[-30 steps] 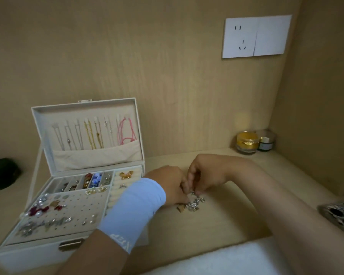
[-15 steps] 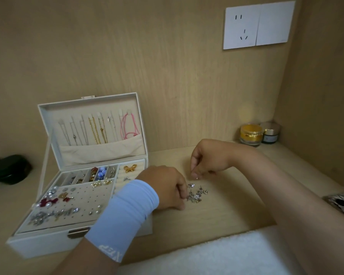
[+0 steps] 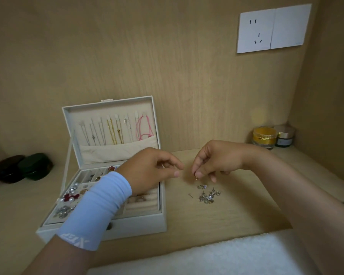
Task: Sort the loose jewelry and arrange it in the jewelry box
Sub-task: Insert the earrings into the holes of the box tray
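Note:
An open white jewelry box stands on the wooden shelf at the left, with necklaces hanging in its raised lid and earrings on its perforated tray. A small heap of loose silver earrings lies on the shelf to the right of the box. My right hand hovers just above that heap and pinches a tiny stud earring between thumb and fingertips. My left hand, with a pale blue wrist sleeve, is raised over the box's right part, fingers loosely curled and holding nothing that I can see.
Two cosmetic jars, a gold jar and a darker jar, stand in the back right corner. Dark round cases lie at the far left. A white fluffy cloth runs along the front edge. A wall socket sits above.
My right hand has lifted off the heap with a stud pinched in it. My left hand has risen from the shelf and moved up over the box. The view has tilted.

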Available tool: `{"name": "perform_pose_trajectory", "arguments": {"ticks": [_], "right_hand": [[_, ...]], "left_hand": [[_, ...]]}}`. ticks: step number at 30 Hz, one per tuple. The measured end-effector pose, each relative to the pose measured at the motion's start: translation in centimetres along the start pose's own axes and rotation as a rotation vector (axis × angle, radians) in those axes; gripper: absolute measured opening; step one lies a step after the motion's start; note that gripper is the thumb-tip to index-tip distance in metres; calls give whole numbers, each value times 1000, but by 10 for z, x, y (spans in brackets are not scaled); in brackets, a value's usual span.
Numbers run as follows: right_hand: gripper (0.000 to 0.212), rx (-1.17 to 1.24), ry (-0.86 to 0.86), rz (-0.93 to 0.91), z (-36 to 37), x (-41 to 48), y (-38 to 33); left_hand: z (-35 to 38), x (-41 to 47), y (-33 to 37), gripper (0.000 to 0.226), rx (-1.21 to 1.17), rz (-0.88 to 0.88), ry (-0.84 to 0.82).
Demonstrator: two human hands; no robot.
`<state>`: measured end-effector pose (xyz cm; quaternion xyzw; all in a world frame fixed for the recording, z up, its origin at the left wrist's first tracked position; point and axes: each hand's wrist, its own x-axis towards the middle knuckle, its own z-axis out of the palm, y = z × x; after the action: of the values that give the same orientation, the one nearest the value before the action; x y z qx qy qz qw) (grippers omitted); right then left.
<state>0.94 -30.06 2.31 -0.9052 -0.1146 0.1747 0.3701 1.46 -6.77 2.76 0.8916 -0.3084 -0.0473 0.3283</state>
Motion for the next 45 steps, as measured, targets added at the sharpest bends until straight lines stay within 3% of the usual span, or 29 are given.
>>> {"name": "perform_pose_trajectory", "arguments": {"ticks": [8, 17, 25, 30, 34, 39, 42, 45], "right_hand": [[7, 221, 107, -112, 12, -1, -28], [15, 343, 90, -283, 60, 28, -130], [12, 472, 183, -305, 95, 65, -173], [11, 490, 255, -316, 113, 73, -175], [17, 332, 381, -368, 125, 75, -176], [10, 14, 549, -452, 131, 80, -168], [9, -150, 507, -495, 132, 76, -165], [12, -127, 426, -486, 131, 75, -163]], "left_hand": [[-33, -38, -29, 7, -97, -13, 140], [-77, -82, -65, 15, -306, -9, 249], [-97, -98, -98, 10, -477, -32, 414], [-101, -100, -110, 7, -488, -42, 427], [-99, -102, -114, 10, -459, -70, 443], [-98, -101, -119, 8, -429, -117, 420], [-97, -102, -120, 7, -379, -132, 385], [-96, -102, -120, 5, -323, -143, 374]]}}
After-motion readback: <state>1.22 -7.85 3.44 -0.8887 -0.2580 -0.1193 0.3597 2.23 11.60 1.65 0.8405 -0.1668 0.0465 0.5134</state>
